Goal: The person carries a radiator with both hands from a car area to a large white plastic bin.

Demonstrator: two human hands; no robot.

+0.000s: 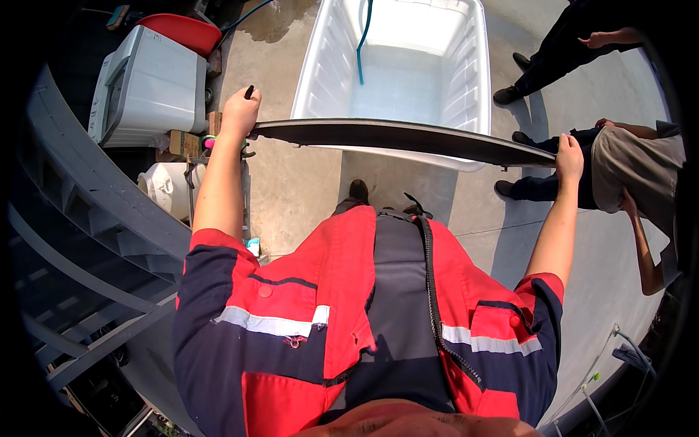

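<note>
A long, thin, dark panel (393,138) is held out in front of me, seen nearly edge-on and slightly bowed. Its left end is in my left hand (240,115), closed with a small black tip poking out above the fingers. Around the right end my right hand (570,159) is closed too. The panel crosses over the near side of a large white plastic tub (306,65). Water lies in the tub, and a blue-green hose (364,36) hangs into it. The panel hides part of the tub's near wall.
Two people stand at the right, one in a grey-brown shirt (633,167), the other in dark trousers (557,51). At the left are a white washing machine (156,84), a red basin (182,33), a white drum (166,188) and a grey metal staircase (109,175).
</note>
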